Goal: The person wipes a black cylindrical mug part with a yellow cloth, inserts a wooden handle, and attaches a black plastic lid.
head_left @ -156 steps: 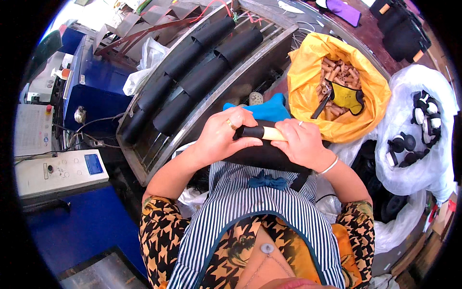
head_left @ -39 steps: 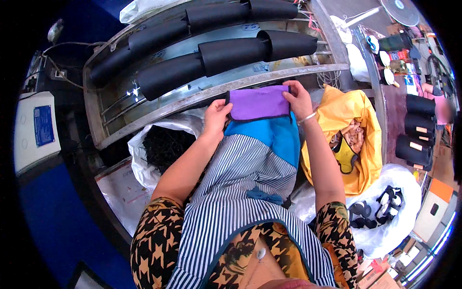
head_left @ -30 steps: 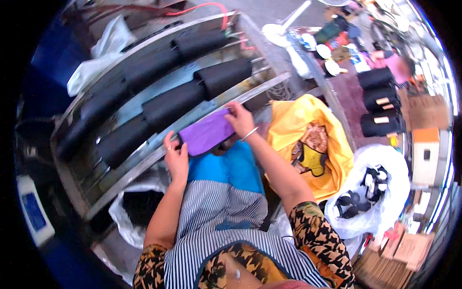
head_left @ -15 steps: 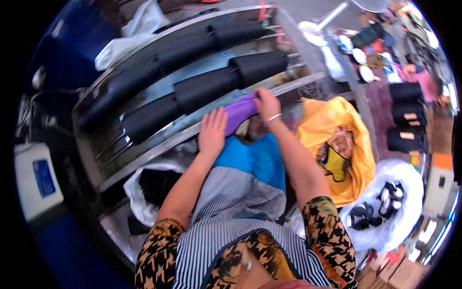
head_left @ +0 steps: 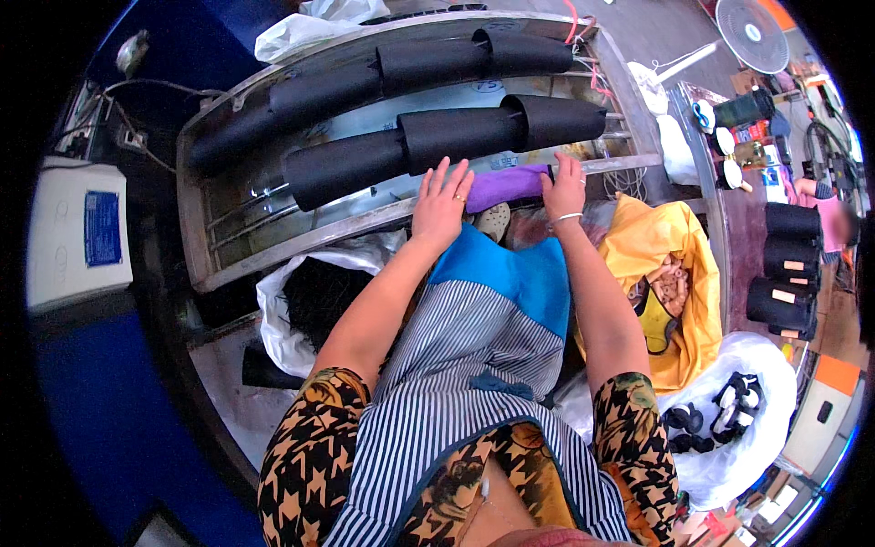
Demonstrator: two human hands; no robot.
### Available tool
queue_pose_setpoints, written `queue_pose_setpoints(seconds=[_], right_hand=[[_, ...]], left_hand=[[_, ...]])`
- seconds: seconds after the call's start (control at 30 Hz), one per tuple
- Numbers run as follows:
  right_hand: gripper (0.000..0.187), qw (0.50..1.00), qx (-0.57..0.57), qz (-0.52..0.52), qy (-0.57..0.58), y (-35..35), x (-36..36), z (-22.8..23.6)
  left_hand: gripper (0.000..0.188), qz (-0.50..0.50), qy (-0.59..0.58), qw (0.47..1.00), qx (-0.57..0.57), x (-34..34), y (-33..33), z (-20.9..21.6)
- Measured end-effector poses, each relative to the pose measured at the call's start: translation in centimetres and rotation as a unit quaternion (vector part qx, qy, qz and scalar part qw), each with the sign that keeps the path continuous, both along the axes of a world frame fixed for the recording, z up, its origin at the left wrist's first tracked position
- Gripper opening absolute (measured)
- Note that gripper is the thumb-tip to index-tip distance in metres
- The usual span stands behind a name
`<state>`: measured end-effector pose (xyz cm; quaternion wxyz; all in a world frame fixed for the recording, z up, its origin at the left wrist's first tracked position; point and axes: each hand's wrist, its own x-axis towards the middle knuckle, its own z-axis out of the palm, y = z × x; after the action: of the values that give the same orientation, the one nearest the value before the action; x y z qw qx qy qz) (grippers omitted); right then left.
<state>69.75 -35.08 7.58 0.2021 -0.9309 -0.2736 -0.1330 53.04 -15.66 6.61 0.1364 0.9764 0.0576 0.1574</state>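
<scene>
A purple rolled cloth (head_left: pixel 507 186) lies at the front edge of a long metal trough (head_left: pixel 273 251). My left hand (head_left: pixel 441 202) rests flat on its left end with fingers spread. At the roll's right end my right hand (head_left: pixel 565 187), a bracelet on its wrist, presses down. Just behind the roll sit black cylinders (head_left: pixel 437 137) in two rows inside the trough. A blue and striped apron (head_left: pixel 492 310) covers my lap below the hands.
A yellow bag (head_left: pixel 670 283) with tan pieces is at my right, and a white bag (head_left: pixel 729 428) of black parts lies below it. Another white bag (head_left: pixel 314 296) of black material sits at my left. A white machine (head_left: pixel 77 232) stands far left. Black rolls (head_left: pixel 788 264) and a fan (head_left: pixel 752 32) are far right.
The purple piece, first held spread between both hands, is now a tight roll lying against the trough edge. My left hand has moved from its side onto its left end.
</scene>
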Motion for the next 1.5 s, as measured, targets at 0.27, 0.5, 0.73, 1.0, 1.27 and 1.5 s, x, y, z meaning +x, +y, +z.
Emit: queue_pose_setpoints(seconds=[0.27,0.5,0.73,1.0,1.27,1.5], right_hand=[[0.047,0.939,-0.209,0.269,0.047,3.9,-5.9,1.1],[0.072,0.94,-0.227,0.246,0.065,3.0,-5.9,-3.3],[0.06,0.935,-0.288,0.183,0.097,3.3,-3.9,-4.0],[0.044,0.972,-0.186,0.078,0.12,8.8,-3.7,-3.1],[0.02,0.984,-0.107,0.09,0.106,8.0,-3.0,-2.6],[0.022,0.978,-0.079,0.189,0.043,8.7,-3.2,-2.1]], left_hand=[[0.032,-0.006,-0.103,0.994,-0.048,-18.5,4.0,2.9],[0.029,0.625,-0.123,0.767,-0.08,-44.8,10.2,-6.6],[0.039,0.692,0.169,0.7,0.059,-55.9,13.7,-14.4],[0.075,0.609,0.397,0.685,0.052,-67.7,26.2,-19.6],[0.059,0.514,0.532,0.666,-0.097,-62.1,21.5,-14.5],[0.047,0.556,0.463,0.684,-0.094,-59.2,16.5,-12.8]])
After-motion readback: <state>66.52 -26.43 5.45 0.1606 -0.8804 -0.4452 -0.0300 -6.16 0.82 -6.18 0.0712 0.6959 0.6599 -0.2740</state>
